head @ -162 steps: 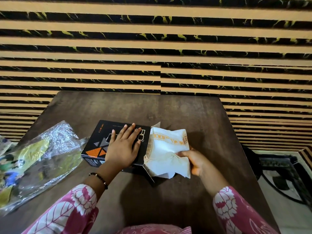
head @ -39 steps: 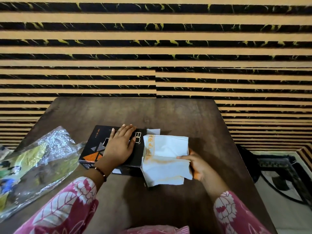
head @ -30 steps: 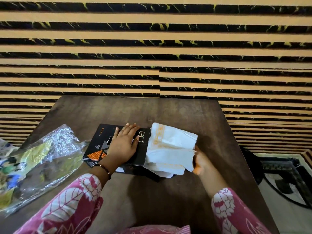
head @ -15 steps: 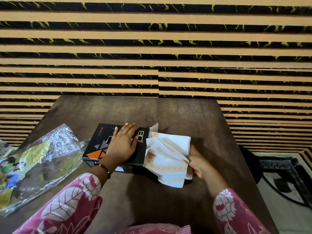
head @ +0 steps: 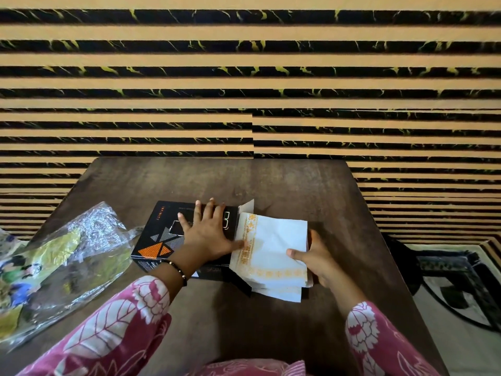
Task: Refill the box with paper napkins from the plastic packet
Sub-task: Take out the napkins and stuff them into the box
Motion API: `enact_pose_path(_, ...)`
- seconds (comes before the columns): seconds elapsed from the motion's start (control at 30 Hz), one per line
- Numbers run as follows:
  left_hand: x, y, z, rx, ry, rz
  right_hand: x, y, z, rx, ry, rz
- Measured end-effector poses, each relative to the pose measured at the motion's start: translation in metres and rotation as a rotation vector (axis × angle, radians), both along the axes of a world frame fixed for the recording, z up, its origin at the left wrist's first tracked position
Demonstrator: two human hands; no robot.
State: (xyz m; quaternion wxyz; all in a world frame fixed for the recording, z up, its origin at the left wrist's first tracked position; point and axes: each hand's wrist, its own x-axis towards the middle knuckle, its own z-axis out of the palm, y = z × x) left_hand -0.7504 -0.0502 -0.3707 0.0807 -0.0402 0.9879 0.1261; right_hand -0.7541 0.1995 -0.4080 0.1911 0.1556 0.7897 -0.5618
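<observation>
One black box lay flat mid-table, "INFINITY" printed in orange along its left edge; other lettering was covered by the hand. One stack of white paper napkins with orange borders sat at the box's open right end, exact count not readable. One crinkled plastic packet lay at the left of the table, apart from the box. Left hand was flat on the box top, fingers straight and spread. Right hand gripped the stack's right edge, thumb on top, fingers curled underneath.
</observation>
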Motion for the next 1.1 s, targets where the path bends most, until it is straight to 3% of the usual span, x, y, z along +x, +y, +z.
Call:
enact_pose_path(0.1,0.003,0.011,-0.003,-0.111,-0.11,-0.02,-0.002,-0.004,-0.001,-0.094,0.003,-0.121)
enact_pose_path(0.3,0.01,0.003,-0.019,-0.099,0.143,-0.027,0.006,-0.023,0.003,-0.163,0.076,-0.071)
enact_pose_path(0.7,0.01,0.005,-0.018,-0.071,0.14,-0.013,0.016,-0.027,0.003,-0.242,0.063,0.008)
enact_pose_path(0.93,0.012,0.005,-0.016,-0.079,0.126,-0.017,0.014,-0.039,-0.003,-0.339,-0.002,-0.225)
enact_pose_path(1.0,0.012,0.006,-0.016,-0.078,0.128,-0.016,0.02,-0.047,-0.004,-0.284,0.011,-0.283)
enact_pose_path(1.1,0.011,0.006,-0.017,-0.079,0.13,-0.008,0.025,-0.059,-0.002,-0.215,0.131,-0.161)
